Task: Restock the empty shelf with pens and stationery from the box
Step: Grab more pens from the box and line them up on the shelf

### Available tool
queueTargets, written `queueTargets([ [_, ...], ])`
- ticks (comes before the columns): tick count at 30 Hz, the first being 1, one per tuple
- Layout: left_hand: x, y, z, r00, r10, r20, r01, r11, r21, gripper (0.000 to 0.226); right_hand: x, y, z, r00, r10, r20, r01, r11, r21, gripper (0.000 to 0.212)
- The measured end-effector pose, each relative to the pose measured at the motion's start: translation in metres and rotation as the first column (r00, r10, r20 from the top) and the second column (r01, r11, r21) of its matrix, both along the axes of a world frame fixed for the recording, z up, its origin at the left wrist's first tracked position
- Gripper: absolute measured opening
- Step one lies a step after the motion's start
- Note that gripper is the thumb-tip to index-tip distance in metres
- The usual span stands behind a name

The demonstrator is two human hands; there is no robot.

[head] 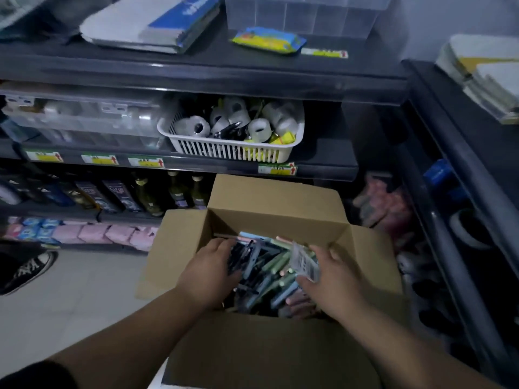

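Observation:
An open cardboard box point(269, 200) stands in front of the dark shelving, filled with pens and stationery point(269, 279) in pastel and dark colours. Both my hands are inside it. My left hand point(209, 272) lies over a bunch of dark pens, its fingers curled round them. My right hand point(327, 276) grips a clear packet point(304, 261) of stationery, thumb on top. The dark shelf space point(328, 136) to the right of the white basket holds nothing.
A white basket point(233, 151) of tape rolls sits on the middle shelf beside a clear plastic case point(84, 119). Books and a clear bin point(303, 12) lie on the top shelf. Bottles point(146, 196) fill the lower shelf. A person's shoe point(31, 269) is on the tiled floor at left.

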State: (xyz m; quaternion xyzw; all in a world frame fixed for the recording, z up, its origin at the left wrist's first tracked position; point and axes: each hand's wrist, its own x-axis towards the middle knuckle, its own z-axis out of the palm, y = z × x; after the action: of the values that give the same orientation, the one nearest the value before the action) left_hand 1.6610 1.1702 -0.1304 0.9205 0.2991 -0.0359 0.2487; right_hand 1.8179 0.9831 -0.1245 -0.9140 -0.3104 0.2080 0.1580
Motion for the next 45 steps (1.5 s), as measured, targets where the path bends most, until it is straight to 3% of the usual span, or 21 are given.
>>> queueTargets([
  [7, 0.048, 0.013, -0.049, 0.971, -0.114, -0.211, 0.076, 0.981, -0.179, 0.069, 0.02, 0.017, -0.038, 0.985, 0.004, -0.171, -0.019, 0.996, -0.09, 0.072],
  [10, 0.058, 0.019, -0.064, 0.921, -0.107, -0.375, 0.021, 0.974, -0.227, 0.08, 0.024, 0.018, -0.049, 0.973, -0.045, -0.226, 0.01, 0.988, -0.153, 0.065],
  [14, 0.065, 0.029, -0.071, 0.836, -0.043, -0.547, -0.125, 0.956, -0.267, 0.095, 0.023, 0.019, -0.059, 0.978, -0.119, -0.173, 0.085, 0.978, -0.189, 0.044],
  [17, 0.073, 0.033, -0.07, 0.797, -0.089, -0.597, -0.173, 0.914, -0.368, 0.041, 0.018, 0.017, -0.058, 0.968, -0.207, -0.143, 0.185, 0.971, -0.155, 0.018],
  [19, 0.074, 0.03, -0.069, 0.772, -0.141, -0.62, -0.178, 0.888, -0.423, 0.032, 0.015, 0.015, -0.058, 0.953, -0.257, -0.163, 0.232, 0.96, -0.157, 0.022],
  [23, 0.074, 0.024, -0.065, 0.795, -0.138, -0.591, -0.173, 0.882, -0.439, 0.029, 0.012, 0.015, -0.059, 0.93, -0.296, -0.219, 0.262, 0.95, -0.172, 0.026],
  [26, 0.074, 0.023, -0.06, 0.82, -0.116, -0.56, -0.169, 0.887, -0.43, 0.03, 0.015, 0.02, -0.063, 0.881, -0.311, -0.357, 0.291, 0.95, -0.111, 0.036],
  [30, 0.068, 0.024, -0.057, 0.871, -0.051, -0.489, -0.178, 0.894, -0.41, 0.033, 0.019, 0.021, -0.059, 0.734, -0.396, -0.552, 0.463, 0.886, -0.019, 0.052],
  [32, 0.064, 0.022, -0.054, 0.885, -0.035, -0.464, -0.17, 0.904, -0.392, 0.036, 0.019, 0.018, -0.059, 0.66, -0.455, -0.598, 0.531, 0.845, -0.057, 0.046],
  [34, 0.061, 0.021, -0.052, 0.898, -0.019, -0.439, -0.166, 0.911, -0.377, 0.042, 0.016, 0.018, -0.055, 0.522, -0.5, -0.692, 0.613, 0.783, -0.104, 0.032],
  [36, 0.059, 0.02, -0.051, 0.908, -0.002, -0.419, -0.169, 0.912, -0.373, 0.047, 0.014, 0.02, -0.051, 0.424, -0.513, -0.747, 0.666, 0.735, -0.126, 0.03],
  [38, 0.057, 0.019, -0.052, 0.915, 0.014, -0.402, -0.182, 0.906, -0.382, 0.054, 0.014, 0.021, -0.052, 0.418, -0.509, -0.752, 0.669, 0.733, -0.124, 0.035],
  [41, 0.056, 0.018, -0.053, 0.937, 0.043, -0.348, -0.184, 0.906, -0.382, 0.07, 0.015, 0.022, -0.053, 0.46, -0.509, -0.727, 0.639, 0.759, -0.127, 0.023],
  [45, 0.059, 0.016, -0.054, 0.942, 0.039, -0.332, -0.16, 0.926, -0.343, 0.082, 0.019, 0.018, -0.058, 0.521, -0.54, -0.66, 0.62, 0.771, -0.142, 0.03],
])
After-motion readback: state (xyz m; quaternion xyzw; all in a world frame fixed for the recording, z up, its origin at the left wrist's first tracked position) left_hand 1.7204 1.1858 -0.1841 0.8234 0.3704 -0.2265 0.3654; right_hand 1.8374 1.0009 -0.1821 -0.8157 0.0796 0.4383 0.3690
